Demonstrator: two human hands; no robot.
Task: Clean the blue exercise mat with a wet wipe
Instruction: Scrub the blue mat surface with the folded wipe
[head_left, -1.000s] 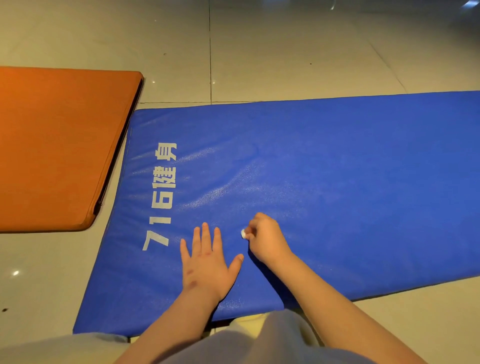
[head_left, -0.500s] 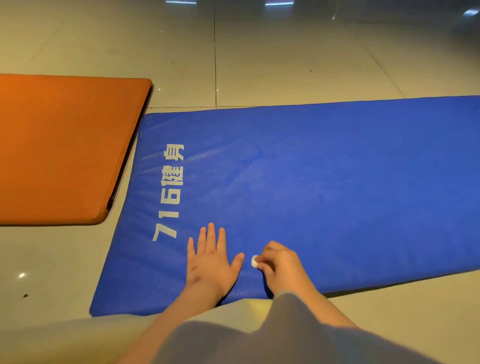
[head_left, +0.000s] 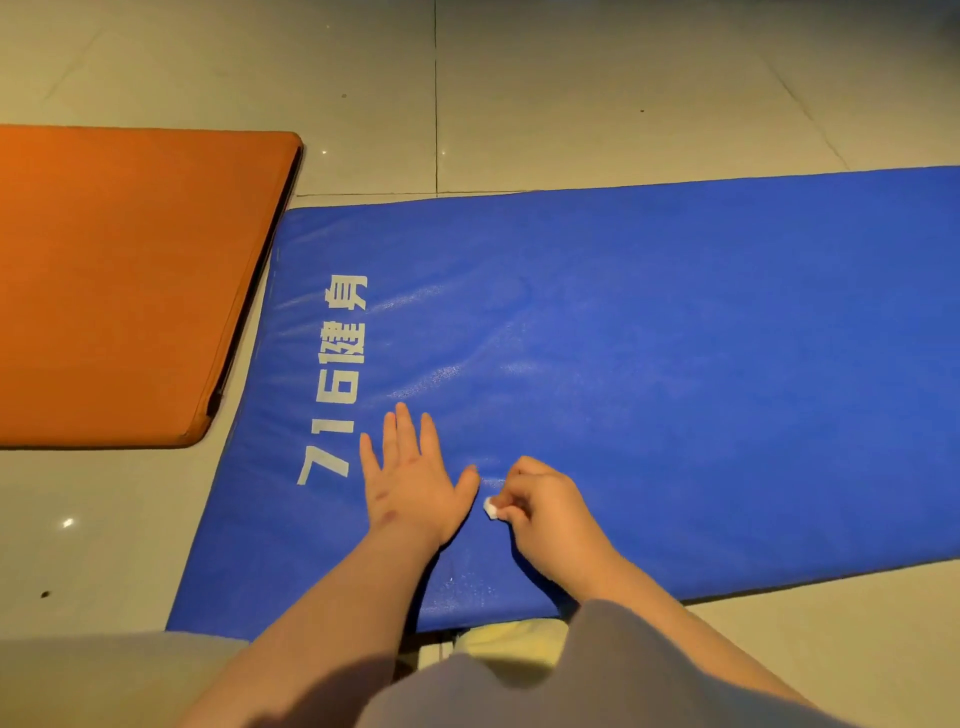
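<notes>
- Down on the tiled floor (head_left: 571, 93) lies the blue mat (head_left: 675, 364), with white lettering (head_left: 337, 384) near its left end.
- Fingers spread, the left grip (head_left: 410, 483) rests palm-flat on the mat beside the lettering.
- Fingers curled, the right grip (head_left: 545, 514) pinches a small white wet wipe (head_left: 491, 508) against the mat, just beside the left thumb.
- An orange mat (head_left: 130, 286) lies left of the blue one, not touching it.

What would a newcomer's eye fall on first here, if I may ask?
A big blue mat with white lettering stretches across the tiled floor, an orange mat apart at its left. Near its front edge the left hand rests flat on it; the right hand pinches a small white wipe.
</notes>
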